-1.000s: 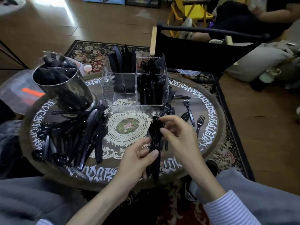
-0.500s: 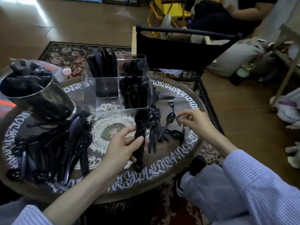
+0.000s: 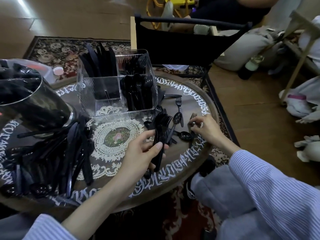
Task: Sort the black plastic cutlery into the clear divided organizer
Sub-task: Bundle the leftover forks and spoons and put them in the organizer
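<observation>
**Right hand pinches a loose fork while the left holds the gathered stack**

The right hand [image 3: 205,129], at the right of the frame, has its fingertips curled onto a single fork [image 3: 192,118] lying near the table's right edge, pinching it at the neck. The left hand [image 3: 145,153], in the centre, grips a stack of forks [image 3: 160,134] by the handles, thumb across the front, tines fanned upward.

Risks, as a judgement: the pinch is a shallow one on a thin, slick fork, so it could slip or flick off the nearby table [image 3: 199,153] edge. Adding it to the stack one-handed could loosen the left hand's grip and let the fan splay or drop. Two spoons [image 3: 177,117] lie just beside the fork and could be swept along by mistake.

The clear organizer [image 3: 97,103] stands just above the hands, upper centre: knives upright in its rear left compartment, cutlery in the right ones, the front left one looking bare. A pile of unsorted cutlery [image 3: 69,153] lies at the left, beside a metal container [image 3: 34,104].
</observation>
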